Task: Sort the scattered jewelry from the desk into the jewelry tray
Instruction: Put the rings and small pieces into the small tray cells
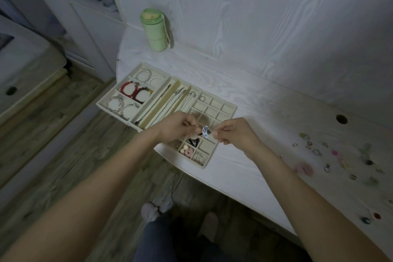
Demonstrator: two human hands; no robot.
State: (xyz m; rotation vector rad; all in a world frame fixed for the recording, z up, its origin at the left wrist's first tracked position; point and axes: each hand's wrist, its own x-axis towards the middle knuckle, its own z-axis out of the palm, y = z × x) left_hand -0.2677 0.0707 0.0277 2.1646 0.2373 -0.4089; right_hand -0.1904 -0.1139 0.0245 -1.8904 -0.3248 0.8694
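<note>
A cream jewelry tray (230, 107) lies on the white desk, with bracelets in its left compartments, chains in the long middle slots and a grid of small cells on the right. Over the grid's near cells, my left hand (177, 126) and my right hand (231, 133) meet, both with curled fingers pinching a small blue-and-white patterned piece (205, 130) between them. Below the hands, pink and cream pieces (186, 151) sit in a near cell. Scattered jewelry (331, 159), rings and small coloured pieces, lies on the desk at the right.
A green bottle (154, 30) stands at the back of the desk near the wall. A round cable hole (341, 119) is in the desk at the right. The desk's curved front edge runs just below the tray; wooden floor and my feet lie beneath.
</note>
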